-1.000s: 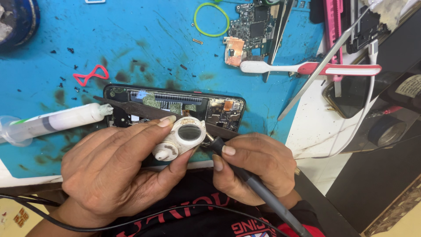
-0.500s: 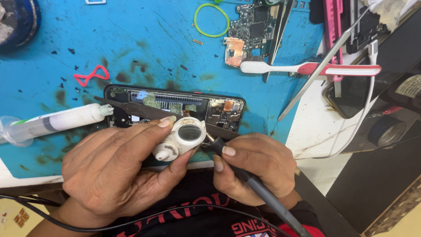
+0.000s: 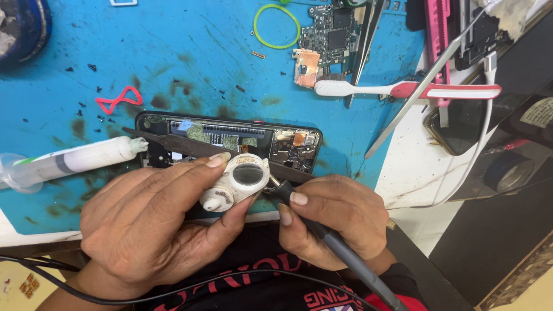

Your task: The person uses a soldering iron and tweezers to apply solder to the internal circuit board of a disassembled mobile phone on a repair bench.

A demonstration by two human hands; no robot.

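I see left hand [image 3: 155, 230] clamped round white plastic loupe [image 3: 237, 182], lens steadied over opened phone [image 3: 227, 144] on blue worktop [image 3: 190, 63]. Right hand [image 3: 337, 222] pinches grey iron-like tool [image 3: 345, 256] pen-style (tip hidden, probably touching board). Syringe [image 3: 69, 161] lies beside the left hand, tweezers [image 3: 207, 148] across phone.

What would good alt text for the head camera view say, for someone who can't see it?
A left hand holds a white earbud while the right hand touches a soldering iron to it, over an opened phone on a blue mat. A syringe, green rubber band, circuit board and toothbrush lie around.
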